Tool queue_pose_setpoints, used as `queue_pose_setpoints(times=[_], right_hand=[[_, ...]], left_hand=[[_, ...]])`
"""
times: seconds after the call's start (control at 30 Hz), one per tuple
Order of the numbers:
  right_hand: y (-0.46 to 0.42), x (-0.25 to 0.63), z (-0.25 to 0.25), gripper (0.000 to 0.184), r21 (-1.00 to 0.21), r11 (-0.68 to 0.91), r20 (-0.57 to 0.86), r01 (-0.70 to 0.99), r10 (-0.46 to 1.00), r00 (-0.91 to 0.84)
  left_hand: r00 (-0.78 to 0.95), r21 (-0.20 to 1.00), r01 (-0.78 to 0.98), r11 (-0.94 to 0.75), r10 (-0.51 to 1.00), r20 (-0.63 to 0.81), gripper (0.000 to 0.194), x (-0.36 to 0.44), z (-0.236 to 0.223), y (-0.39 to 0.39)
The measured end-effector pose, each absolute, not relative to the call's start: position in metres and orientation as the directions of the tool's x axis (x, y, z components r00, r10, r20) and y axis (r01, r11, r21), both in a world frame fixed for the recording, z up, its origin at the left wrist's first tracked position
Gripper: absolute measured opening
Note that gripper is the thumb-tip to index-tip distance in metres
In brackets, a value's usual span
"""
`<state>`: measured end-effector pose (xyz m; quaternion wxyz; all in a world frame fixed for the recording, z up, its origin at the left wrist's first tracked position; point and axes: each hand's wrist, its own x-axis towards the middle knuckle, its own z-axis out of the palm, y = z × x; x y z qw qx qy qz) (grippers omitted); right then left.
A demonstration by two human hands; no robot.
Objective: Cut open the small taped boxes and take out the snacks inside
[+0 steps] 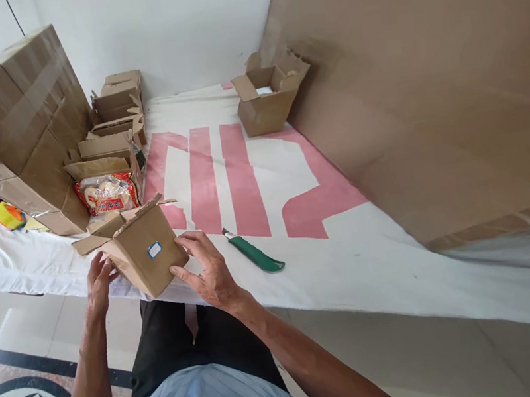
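The small box (pixel 145 251) is held tilted above the person's lap, at the near edge of the white cloth (pixel 356 264). The left hand (pixel 99 283) supports its left side with fingers curled against the cardboard; the right hand (pixel 209 267) grips the right side, thumb on the front face near a blue-edged label. The top flaps stand open, so the box is judged not yet closed or sealed. A green knife (pixel 255 253) lies on the cloth just right of the hands, untouched. Further open boxes (pixel 115 125), one holding a food packet (pixel 107 194), stand beside a large taped carton (pixel 26 122); another open box (pixel 268 98) sits well apart. The cloth bears red markings and covers a tiled floor by a white wall.
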<state>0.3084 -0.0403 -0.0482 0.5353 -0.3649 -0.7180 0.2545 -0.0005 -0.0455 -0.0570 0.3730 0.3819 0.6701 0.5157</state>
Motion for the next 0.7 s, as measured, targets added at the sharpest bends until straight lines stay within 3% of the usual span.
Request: queue_pose_setpoints(times=[0.1, 0.23, 0.33, 0.5, 0.7], right_hand=[[-0.039, 0.302, -0.044, 0.045, -0.731, 0.629, 0.611, 0.263, 0.776, -0.157], [-0.04, 0.293, -0.041, 0.045, -0.717, 0.645, 0.632, 0.266, 0.762, -0.144], [-0.044, 0.288, -0.041, 0.049, -0.756, 0.606, 0.591, 0.247, 0.795, -0.139], [-0.045, 0.285, -0.038, 0.053, -0.844, 0.521, 0.5, 0.128, 0.85, -0.165], [-0.004, 0.279, -0.018, 0.05, -0.842, 0.533, 0.513, 0.081, 0.838, -0.189]], left_hand=[[-0.534, 0.918, 0.365, 0.151, 0.842, 0.074, 0.079, 0.009, -0.04, -0.053], [-0.429, 0.887, 0.458, -0.061, 0.859, 0.281, 0.06, 0.039, -0.01, -0.076], [-0.345, 0.895, 0.414, -0.165, 0.882, 0.322, 0.061, 0.057, 0.006, -0.092], [-0.231, 0.903, 0.378, -0.202, 0.925, 0.303, 0.06, 0.052, 0.013, -0.098], [-0.18, 0.869, 0.41, -0.277, 0.909, 0.375, 0.05, 0.036, 0.007, -0.083]])
